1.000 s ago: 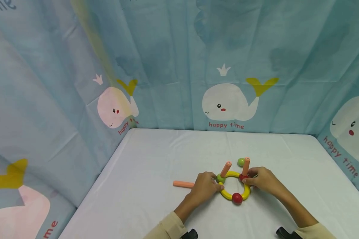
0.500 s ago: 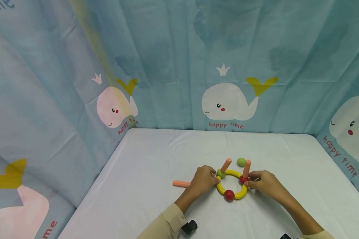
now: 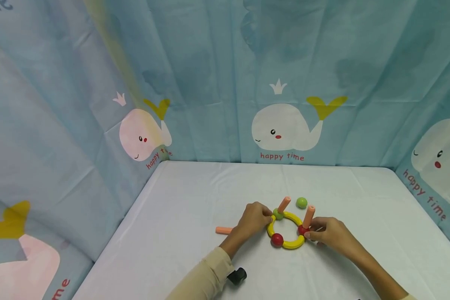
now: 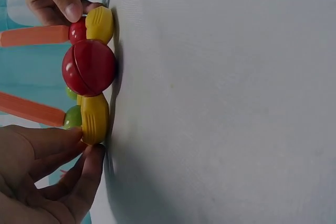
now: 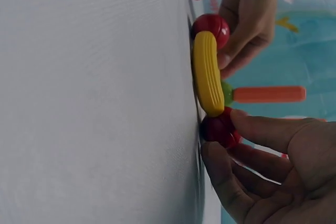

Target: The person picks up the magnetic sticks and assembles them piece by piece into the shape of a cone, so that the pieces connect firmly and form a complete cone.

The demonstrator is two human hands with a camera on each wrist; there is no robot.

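Note:
A ring of curved yellow pieces joined by balls lies on the white table. Orange sticks rise at a tilt from its green ball and from the red ball on its right. A second red ball sits at the ring's near left and bears no stick. My left hand pinches the yellow piece beside the green ball, between thumb and fingers in the left wrist view. My right hand grips the right-hand red ball at the foot of its stick.
Behind the ring lies a loose green ball. Another orange stick lies to the left, partly hidden by my left arm. Blue whale-print cloth hangs along the back and sides of the white table.
Seen from above, the ring has turned clockwise and slid slightly left. Its near red ball went left, the green ball away from me. My left hand moved forward, my right hand slightly nearer.

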